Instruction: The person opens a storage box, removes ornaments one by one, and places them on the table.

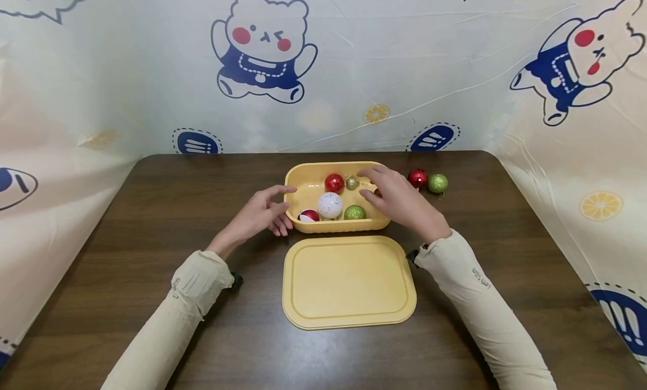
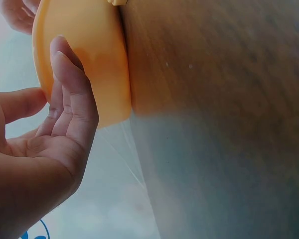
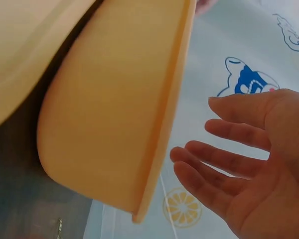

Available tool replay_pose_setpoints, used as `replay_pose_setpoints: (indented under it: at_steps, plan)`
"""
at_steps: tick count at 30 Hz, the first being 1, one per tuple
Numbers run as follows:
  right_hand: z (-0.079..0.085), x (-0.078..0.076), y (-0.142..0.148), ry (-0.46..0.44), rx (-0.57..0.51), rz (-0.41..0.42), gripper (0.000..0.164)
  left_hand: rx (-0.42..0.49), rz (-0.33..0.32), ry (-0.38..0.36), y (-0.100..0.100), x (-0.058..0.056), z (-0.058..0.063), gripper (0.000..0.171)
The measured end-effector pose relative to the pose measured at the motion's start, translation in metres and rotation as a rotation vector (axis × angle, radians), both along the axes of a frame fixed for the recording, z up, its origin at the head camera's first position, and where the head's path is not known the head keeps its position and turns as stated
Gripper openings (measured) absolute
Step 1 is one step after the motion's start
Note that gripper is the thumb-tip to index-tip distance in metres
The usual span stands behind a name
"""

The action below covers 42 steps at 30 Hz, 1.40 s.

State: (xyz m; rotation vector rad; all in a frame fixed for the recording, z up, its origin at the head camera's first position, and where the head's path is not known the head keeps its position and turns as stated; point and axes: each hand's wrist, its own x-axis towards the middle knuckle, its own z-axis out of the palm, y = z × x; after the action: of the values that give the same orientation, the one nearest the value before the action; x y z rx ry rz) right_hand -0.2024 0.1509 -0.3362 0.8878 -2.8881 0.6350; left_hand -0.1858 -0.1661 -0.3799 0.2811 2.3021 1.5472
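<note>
A yellow box [image 1: 337, 226] holds several ball ornaments: a red ball [image 1: 334, 183], a small gold ball [image 1: 351, 182], a speckled white ball [image 1: 330, 205], a green glitter ball [image 1: 355, 212] and a red-and-white ball [image 1: 309, 215]. At the box's left end is my left hand [image 1: 258, 213], its fingers loosely bent against the rim and outer wall. My right hand [image 1: 404, 200] hovers over the right end with fingers spread. The right wrist view shows nothing between its fingers [image 3: 204, 184]. Another dark red ornament [image 1: 377, 193] is partly hidden below that hand.
A flat yellow lid [image 1: 349, 282] lies on the dark wooden table [image 1: 151, 255] just in front of the box. To the right of the box, a red ball [image 1: 418, 178] and a green ball [image 1: 437, 183] sit on the table. A printed curtain [image 1: 343, 58] hangs behind.
</note>
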Motion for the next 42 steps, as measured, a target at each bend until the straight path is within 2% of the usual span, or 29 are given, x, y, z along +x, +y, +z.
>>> replay_pose_setpoints:
  at_steps: [6, 16, 24, 30, 42]
  plan:
    - [-0.007, 0.002, -0.004, -0.09, 0.016, 0.019, 0.041, 0.003, -0.004, -0.007, -0.001, 0.0, 0.001, 0.045]
    - [-0.022, -0.004, -0.006, -0.175, 0.04, 0.109, 0.029, 0.006, -0.007, -0.003, 0.0, 0.0, 0.0, 0.045]
    - [-0.031, -0.008, -0.005, -0.285, 0.035, 0.106, 0.028, 0.003, -0.01, -0.001, -0.001, 0.0, -0.001, 0.046]
    - [-0.033, -0.01, -0.005, -0.316, 0.016, 0.107, 0.03, 0.005, -0.015, 0.003, -0.002, -0.001, -0.001, 0.046]
    - [-0.035, -0.011, -0.006, -0.315, -0.014, 0.113, 0.03, 0.014, -0.018, 0.002, -0.003, -0.001, -0.003, 0.045]
